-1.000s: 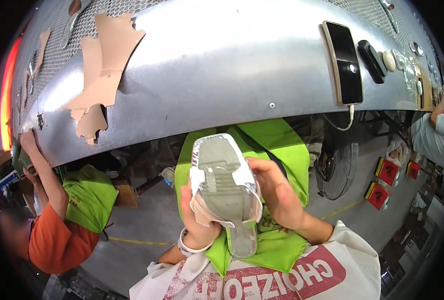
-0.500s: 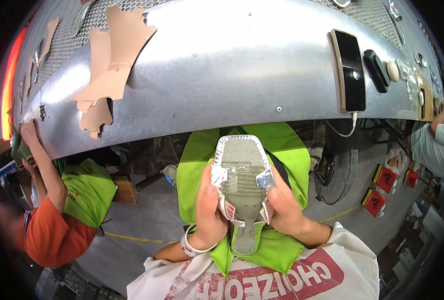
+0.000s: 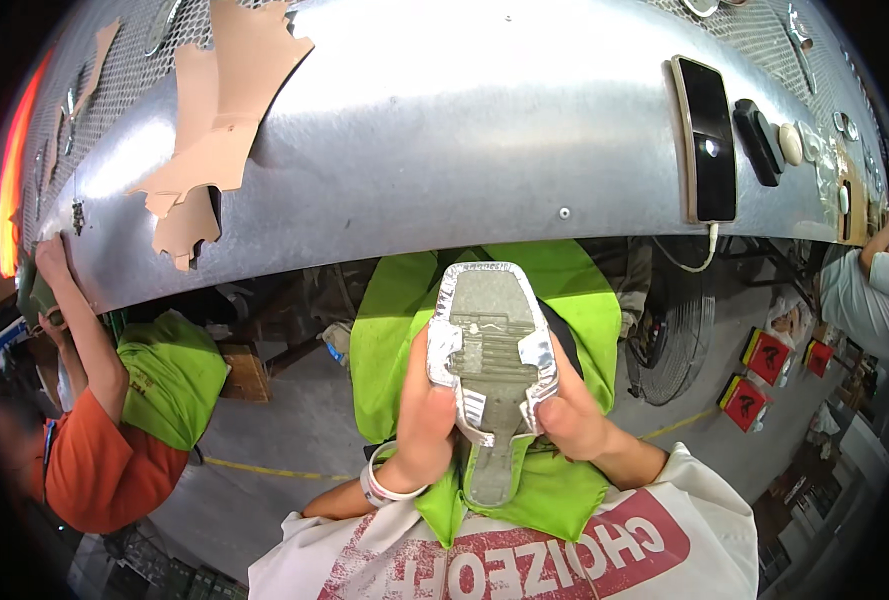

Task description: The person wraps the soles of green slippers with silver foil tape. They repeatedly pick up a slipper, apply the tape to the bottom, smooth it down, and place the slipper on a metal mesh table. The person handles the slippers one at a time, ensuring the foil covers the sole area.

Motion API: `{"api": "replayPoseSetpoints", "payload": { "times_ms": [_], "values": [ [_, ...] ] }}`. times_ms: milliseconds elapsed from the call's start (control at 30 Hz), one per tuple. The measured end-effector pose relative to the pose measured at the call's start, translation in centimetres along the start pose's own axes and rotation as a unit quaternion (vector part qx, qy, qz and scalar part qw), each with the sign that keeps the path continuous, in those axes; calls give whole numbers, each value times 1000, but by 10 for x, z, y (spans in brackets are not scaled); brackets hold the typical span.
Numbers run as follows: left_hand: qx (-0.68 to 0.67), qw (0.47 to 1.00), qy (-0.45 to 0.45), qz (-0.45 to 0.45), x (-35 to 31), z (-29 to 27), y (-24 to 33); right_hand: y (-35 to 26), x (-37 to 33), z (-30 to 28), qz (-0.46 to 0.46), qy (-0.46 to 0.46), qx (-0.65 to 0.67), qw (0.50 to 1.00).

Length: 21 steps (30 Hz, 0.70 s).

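An unfinished shoe [image 3: 489, 300] is held upside down over my lap, its grey underside facing me. Shiny silver material is folded over its edge around the wide squared end and in tabs along both sides; the narrower end points toward my body. My left hand [image 3: 426, 420] grips its left side, the thumb near a silver tab. On the opposite side my right hand [image 3: 572, 418] grips it, thumb pressed near the other tab. The fingers beneath the shoe are hidden. A green apron [image 3: 394, 330] covers my lap behind it.
The metal table [image 3: 414, 180] lies ahead, with tan cut pieces [image 3: 226, 120] at left. Toward its right are a phone [image 3: 705, 140] on a white cable [image 3: 702, 262] and a black object [image 3: 757, 142]. A fan [image 3: 679, 345] stands below; a co-worker [image 3: 114, 460] sits left.
Both thumbs have slid down along the sides of the shoe, toward its narrow end, uncovering more of the silver tabs. The shoe has shifted slightly upward and right.
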<state>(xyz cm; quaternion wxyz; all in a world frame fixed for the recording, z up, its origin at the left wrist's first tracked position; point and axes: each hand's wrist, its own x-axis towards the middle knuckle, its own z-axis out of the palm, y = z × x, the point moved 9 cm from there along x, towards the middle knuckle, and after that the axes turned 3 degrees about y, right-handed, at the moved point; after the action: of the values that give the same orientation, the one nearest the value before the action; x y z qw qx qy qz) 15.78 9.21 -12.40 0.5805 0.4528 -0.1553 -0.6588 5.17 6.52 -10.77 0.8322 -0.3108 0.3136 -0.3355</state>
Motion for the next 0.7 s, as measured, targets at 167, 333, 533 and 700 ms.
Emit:
{"api": "replayPoseSetpoints", "payload": {
  "times_ms": [167,333,533,700],
  "values": [
    [41,999,18,14,-3,-1,-2,-4,-2,3,-53,1,-87,995],
    [-5,1000,5,-14,2,-5,-5,-5,1,-1,4,-41,-16,999],
    [63,997,-45,13,-1,-3,-5,-4,-5,-5,-52,-32,-128,990],
    [10,996,-94,2,1,-1,-4,-5,1,-8,-1,-46,-66,997]
  ]
}}
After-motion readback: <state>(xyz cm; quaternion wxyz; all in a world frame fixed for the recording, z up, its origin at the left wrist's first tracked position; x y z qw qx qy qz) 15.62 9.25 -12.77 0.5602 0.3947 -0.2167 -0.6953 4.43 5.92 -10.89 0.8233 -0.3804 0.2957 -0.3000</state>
